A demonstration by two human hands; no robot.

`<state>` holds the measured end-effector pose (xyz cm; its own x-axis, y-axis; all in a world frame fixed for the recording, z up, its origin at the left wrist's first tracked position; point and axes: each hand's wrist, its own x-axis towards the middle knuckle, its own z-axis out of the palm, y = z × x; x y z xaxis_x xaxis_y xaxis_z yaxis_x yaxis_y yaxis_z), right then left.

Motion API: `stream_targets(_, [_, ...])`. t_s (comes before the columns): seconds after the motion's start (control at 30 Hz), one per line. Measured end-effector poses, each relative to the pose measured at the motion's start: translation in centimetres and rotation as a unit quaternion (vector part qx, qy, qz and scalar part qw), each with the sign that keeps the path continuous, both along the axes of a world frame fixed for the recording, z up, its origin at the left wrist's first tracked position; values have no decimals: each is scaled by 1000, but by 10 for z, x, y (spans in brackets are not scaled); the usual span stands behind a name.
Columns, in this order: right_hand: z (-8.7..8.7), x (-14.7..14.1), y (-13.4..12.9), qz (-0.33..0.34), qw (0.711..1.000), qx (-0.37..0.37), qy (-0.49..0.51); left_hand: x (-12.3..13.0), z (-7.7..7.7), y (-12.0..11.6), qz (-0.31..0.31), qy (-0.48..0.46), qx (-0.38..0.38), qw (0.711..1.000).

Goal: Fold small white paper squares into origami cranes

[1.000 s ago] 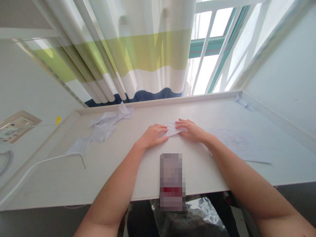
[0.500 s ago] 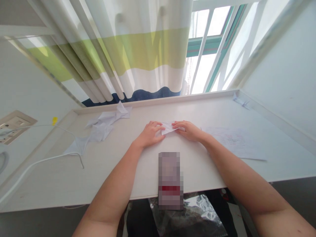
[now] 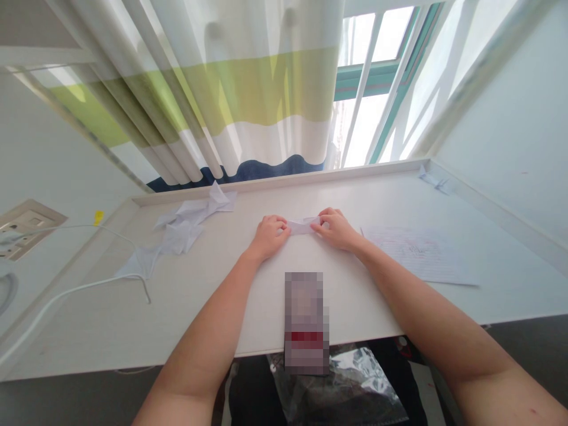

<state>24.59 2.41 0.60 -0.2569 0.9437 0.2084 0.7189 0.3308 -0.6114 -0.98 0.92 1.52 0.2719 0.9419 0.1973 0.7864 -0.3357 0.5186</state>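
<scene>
A small folded white paper [image 3: 303, 226] lies between my two hands over the middle of the white desk [image 3: 350, 284]. My left hand [image 3: 270, 235] pinches its left end between thumb and fingers. At the right end, my right hand [image 3: 333, 229] grips the paper with thumb and index finger. The strip looks narrow, with a raised fold near the right fingertips. Its ends are partly hidden by my fingers.
Folded white papers [image 3: 181, 228] lie at the left, near a white cable [image 3: 80, 289]. Written sheets [image 3: 421, 254] rest at the right. A small folded paper [image 3: 432, 180] sits in the far right corner. A pixelated object [image 3: 304, 322] is at the front edge.
The paper between my hands now looks narrower and flatter. Both hands have closed to a pinch at its ends, and my right hand has shifted slightly up.
</scene>
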Motion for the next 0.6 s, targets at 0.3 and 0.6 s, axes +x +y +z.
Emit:
stream_targets(0.3, [8, -12, -2, 3, 987, 91, -129, 9, 0, 0, 84, 41, 48, 994])
stream_targets(0.6, [12, -14, -24, 152, 965, 49, -208, 11, 19, -14, -111, 183, -12, 977])
